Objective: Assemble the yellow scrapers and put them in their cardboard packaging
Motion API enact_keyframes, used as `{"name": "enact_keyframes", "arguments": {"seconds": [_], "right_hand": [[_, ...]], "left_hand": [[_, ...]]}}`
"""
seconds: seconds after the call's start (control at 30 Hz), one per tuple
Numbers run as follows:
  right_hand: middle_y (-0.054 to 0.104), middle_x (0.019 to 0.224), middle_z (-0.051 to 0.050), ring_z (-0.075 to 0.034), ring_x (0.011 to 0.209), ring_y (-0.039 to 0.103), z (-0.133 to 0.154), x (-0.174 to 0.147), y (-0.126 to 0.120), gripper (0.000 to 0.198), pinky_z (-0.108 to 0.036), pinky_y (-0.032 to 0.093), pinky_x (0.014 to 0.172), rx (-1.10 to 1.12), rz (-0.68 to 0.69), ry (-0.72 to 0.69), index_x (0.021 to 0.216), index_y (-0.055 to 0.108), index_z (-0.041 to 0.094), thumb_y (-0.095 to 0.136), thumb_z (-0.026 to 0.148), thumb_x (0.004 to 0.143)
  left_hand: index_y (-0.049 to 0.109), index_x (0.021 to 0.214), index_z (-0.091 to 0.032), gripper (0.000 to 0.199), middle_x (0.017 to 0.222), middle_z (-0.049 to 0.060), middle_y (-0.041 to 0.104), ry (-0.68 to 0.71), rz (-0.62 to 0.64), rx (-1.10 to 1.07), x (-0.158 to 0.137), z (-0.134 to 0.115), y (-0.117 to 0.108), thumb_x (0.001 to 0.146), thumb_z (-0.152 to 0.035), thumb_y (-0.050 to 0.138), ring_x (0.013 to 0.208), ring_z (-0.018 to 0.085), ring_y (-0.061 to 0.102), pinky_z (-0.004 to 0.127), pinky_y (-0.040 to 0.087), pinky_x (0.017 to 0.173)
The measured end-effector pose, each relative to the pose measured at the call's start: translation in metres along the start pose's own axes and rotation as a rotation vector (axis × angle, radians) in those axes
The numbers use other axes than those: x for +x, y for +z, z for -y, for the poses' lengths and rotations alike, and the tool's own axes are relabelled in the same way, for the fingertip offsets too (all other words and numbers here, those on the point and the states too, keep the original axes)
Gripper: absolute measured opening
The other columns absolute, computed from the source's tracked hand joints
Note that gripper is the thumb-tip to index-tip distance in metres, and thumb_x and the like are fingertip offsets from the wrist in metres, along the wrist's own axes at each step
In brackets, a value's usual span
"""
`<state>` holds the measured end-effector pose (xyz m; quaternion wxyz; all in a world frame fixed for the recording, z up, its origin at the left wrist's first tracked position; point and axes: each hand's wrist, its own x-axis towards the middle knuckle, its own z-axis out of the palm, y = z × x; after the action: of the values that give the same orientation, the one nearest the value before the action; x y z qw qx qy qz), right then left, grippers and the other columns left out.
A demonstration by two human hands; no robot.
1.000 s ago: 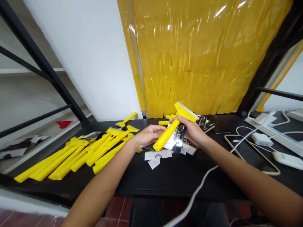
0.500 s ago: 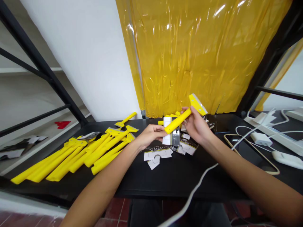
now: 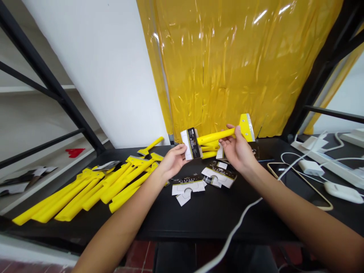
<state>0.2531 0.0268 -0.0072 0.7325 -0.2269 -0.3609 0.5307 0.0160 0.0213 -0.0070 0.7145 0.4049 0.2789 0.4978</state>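
My right hand (image 3: 237,148) grips a yellow scraper (image 3: 217,136) close to its head, with the metal blade edge facing right. The scraper's handle points left. Between the fingers of my left hand (image 3: 176,161) is a black and white cardboard packaging card (image 3: 192,144), held up at the handle's end; whether the handle goes into it I cannot tell. More printed cards (image 3: 188,185) lie on the black table below my hands. Several yellow scrapers (image 3: 113,185) are laid side by side left of my left arm, and others (image 3: 209,151) lie partly hidden behind my hands.
On the right of the black table (image 3: 227,223) are a phone with a pale rim (image 3: 301,189), a white power strip (image 3: 332,163), chargers and cables. A white cable (image 3: 241,218) crosses the front edge. Yellow plastic sheeting (image 3: 241,68) hangs behind, between black frame posts (image 3: 54,83).
My right hand has moved the scraper up and right, and its handle now lies nearly level. My left hand has shifted the card left, from behind the handle to its end, and turned it.
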Motion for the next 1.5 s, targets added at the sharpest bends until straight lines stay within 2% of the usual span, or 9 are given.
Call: {"name": "enact_keyframes", "arguments": {"seconds": [0.2, 0.37, 0.6, 0.87, 1.03, 1.13, 1.23, 1.37, 1.5], "right_hand": [[0.063, 0.094, -0.002, -0.018, 0.097, 0.060, -0.006, -0.008, 0.007, 0.036, -0.031, 0.052, 0.083, -0.011, 0.016, -0.021, 0.103, 0.065, 0.030, 0.068, 0.060, 0.083], [0.065, 0.096, -0.001, -0.017, 0.094, 0.060, -0.012, -0.018, 0.017, 0.031, -0.029, 0.052, 0.080, 0.002, 0.033, -0.027, 0.103, 0.070, 0.029, 0.072, 0.053, 0.083], [0.065, 0.096, 0.000, -0.014, 0.091, 0.059, -0.011, -0.018, 0.016, 0.025, -0.025, 0.052, 0.077, 0.090, 0.022, -0.008, 0.101, 0.072, 0.029, 0.075, 0.046, 0.083], [0.065, 0.093, 0.001, -0.012, 0.089, 0.060, -0.015, -0.022, 0.020, 0.025, -0.023, 0.052, 0.078, 0.136, 0.032, 0.030, 0.099, 0.072, 0.027, 0.076, 0.045, 0.082], [0.066, 0.093, -0.001, -0.014, 0.085, 0.062, -0.019, -0.035, 0.028, 0.031, -0.026, 0.052, 0.074, -0.019, 0.060, 0.039, 0.098, 0.073, 0.024, 0.077, 0.049, 0.080], [0.064, 0.091, -0.001, -0.013, 0.077, 0.059, -0.014, -0.037, 0.029, 0.033, -0.023, 0.048, 0.060, -0.144, 0.049, 0.009, 0.099, 0.072, 0.022, 0.076, 0.049, 0.079], [0.064, 0.092, -0.001, -0.011, 0.068, 0.057, -0.004, -0.030, 0.025, 0.034, -0.022, 0.044, 0.050, -0.136, 0.034, -0.022, 0.099, 0.068, 0.023, 0.072, 0.052, 0.081], [0.065, 0.090, 0.000, -0.010, 0.059, 0.057, 0.003, -0.013, 0.010, 0.035, -0.022, 0.043, 0.045, -0.207, -0.064, -0.138, 0.101, 0.065, 0.026, 0.068, 0.056, 0.083], [0.064, 0.078, 0.000, -0.013, 0.058, 0.062, 0.000, -0.005, -0.001, 0.034, -0.024, 0.048, 0.046, -0.401, -0.031, -0.197, 0.092, 0.068, 0.022, 0.071, 0.054, 0.082]], "left_hand": [[0.065, 0.085, -0.014, 0.018, 0.084, 0.002, 0.067, 0.036, 0.023, 0.076, -0.002, 0.003, 0.005, 0.077, -0.020, 0.080, 0.078, 0.014, 0.065, 0.030, 0.055, 0.077], [0.059, 0.080, -0.014, 0.032, 0.086, 0.000, 0.063, 0.198, -0.061, 0.183, -0.002, 0.011, 0.009, 0.067, -0.020, 0.087, 0.076, 0.012, 0.062, 0.030, 0.056, 0.074], [0.056, 0.117, -0.020, 0.061, 0.099, 0.002, 0.063, 0.250, -0.015, 0.212, -0.002, 0.013, 0.011, 0.065, -0.018, 0.089, 0.087, 0.018, 0.067, 0.037, 0.058, 0.078], [0.058, 0.120, -0.018, 0.059, 0.109, 0.008, 0.068, 0.269, 0.049, 0.230, -0.005, 0.016, 0.015, 0.068, -0.019, 0.087, 0.093, 0.022, 0.069, 0.041, 0.057, 0.085], [0.063, 0.120, -0.015, 0.058, 0.113, 0.012, 0.071, 0.229, 0.066, 0.256, -0.009, 0.017, 0.020, 0.068, -0.020, 0.087, 0.096, 0.025, 0.071, 0.039, 0.058, 0.085], [0.066, 0.119, -0.011, 0.053, 0.111, 0.014, 0.073, 0.184, 0.073, 0.254, -0.008, 0.017, 0.018, 0.071, -0.020, 0.086, 0.093, 0.024, 0.072, 0.036, 0.058, 0.085], [0.067, 0.119, -0.011, 0.050, 0.109, 0.013, 0.075, 0.196, 0.053, 0.202, -0.004, 0.015, 0.012, 0.073, -0.020, 0.084, 0.093, 0.022, 0.072, 0.036, 0.057, 0.087], [0.068, 0.115, -0.012, 0.050, 0.108, 0.012, 0.075, 0.212, -0.006, 0.203, -0.001, 0.008, 0.005, 0.070, -0.019, 0.086, 0.091, 0.021, 0.072, 0.036, 0.057, 0.088], [0.069, 0.114, -0.012, 0.049, 0.112, 0.012, 0.074, 0.199, 0.006, 0.348, -0.002, 0.001, 0.001, 0.069, -0.022, 0.087, 0.092, 0.020, 0.072, 0.035, 0.056, 0.088]]}}
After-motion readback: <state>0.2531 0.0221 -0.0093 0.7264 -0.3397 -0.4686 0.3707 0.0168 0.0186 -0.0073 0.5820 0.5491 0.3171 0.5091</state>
